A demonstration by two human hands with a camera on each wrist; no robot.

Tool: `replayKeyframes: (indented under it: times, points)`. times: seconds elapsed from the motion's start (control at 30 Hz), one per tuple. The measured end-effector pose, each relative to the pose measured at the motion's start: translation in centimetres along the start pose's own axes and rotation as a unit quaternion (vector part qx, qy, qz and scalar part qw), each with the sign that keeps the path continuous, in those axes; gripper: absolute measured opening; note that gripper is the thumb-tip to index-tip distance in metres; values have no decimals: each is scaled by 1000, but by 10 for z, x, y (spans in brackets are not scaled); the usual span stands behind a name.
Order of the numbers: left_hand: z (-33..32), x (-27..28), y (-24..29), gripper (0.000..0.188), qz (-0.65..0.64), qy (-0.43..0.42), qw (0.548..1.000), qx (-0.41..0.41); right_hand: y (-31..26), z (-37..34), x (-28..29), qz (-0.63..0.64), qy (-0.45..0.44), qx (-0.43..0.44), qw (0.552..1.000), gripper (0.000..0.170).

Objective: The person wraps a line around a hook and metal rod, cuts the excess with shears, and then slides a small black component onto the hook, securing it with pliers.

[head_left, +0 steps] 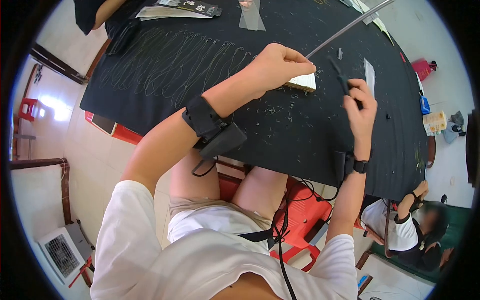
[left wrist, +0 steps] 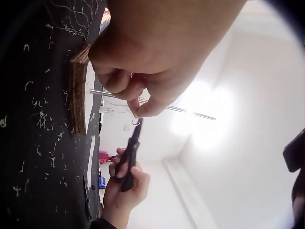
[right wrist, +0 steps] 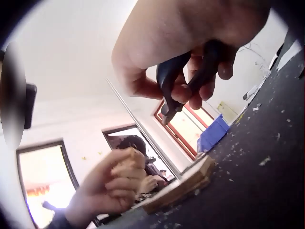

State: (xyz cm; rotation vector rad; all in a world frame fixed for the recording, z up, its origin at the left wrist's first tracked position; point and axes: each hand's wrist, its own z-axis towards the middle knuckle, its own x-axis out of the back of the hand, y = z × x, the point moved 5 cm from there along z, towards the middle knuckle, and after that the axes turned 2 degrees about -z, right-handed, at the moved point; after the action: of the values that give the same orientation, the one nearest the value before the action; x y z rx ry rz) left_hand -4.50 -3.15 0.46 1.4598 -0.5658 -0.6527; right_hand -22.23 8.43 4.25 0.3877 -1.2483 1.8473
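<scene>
With thumb and fingertips together, my left hand (head_left: 277,67) pinches a small curved hook (left wrist: 136,122), whose bend shows below the fingertips in the left wrist view. Right beside these fingers a thin metal rod (head_left: 350,27) rises from a wooden block (left wrist: 79,98) with a white top. My right hand (head_left: 361,107) grips black scissors (head_left: 342,80) to the right of the block, with fingers through the handles. In the left wrist view the scissors' tip overlaps the area just under the hook. Fine thread at the pinch is too thin to follow.
Several looped lines (head_left: 165,65) lie in a row on the black tablecloth (head_left: 320,130), left of the block. Thread clippings (head_left: 277,112) are scattered near it. Printed packets (head_left: 175,11) and a clear bag (head_left: 251,17) lie at the back. Another person (head_left: 400,227) sits at the right.
</scene>
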Motion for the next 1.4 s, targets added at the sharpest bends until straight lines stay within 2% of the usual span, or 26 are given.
replayKeyframes:
  times: [0.07,0.13,0.37,0.47,0.7,0.9,0.97,1.0,1.07,1.17,1.4]
  points:
    - [1,-1,-1,34,-11,1,1000,-2,-5,2,-5,-43,-1,28,999,15]
    - [-1,-2,-2,31,-28,4,1000,14,0,1,-11,-101,-46,-9,994,16]
    - [-7,-13,0,29,-28,-34,999,25,4,1,-14,-127,-46,21,991,18]
    - [-7,-18,-3,28,-19,-56,998,33,5,1,-15,-143,-65,-7,988,19]
    - [-8,-15,-1,26,-30,-15,999,36,7,0,-17,-162,-77,-5,984,21]
    - [-7,-15,-5,25,-55,-5,997,50,6,0,-19,-189,-96,34,977,16]
    - [-7,-16,-6,25,-55,-7,997,57,-1,0,-16,-217,-59,84,971,14]
    - [-7,-16,-6,25,-52,-11,997,54,-4,1,-16,-217,-58,84,971,14]
    - [-7,-17,-6,25,-49,-14,997,51,-21,2,-14,-126,-5,130,984,15]
    - [-7,-17,-7,24,-56,-22,997,44,-35,-2,-18,-62,1,136,989,18]
    - [-7,-19,-7,23,-53,-42,997,31,-41,-4,-21,-56,19,171,984,22]
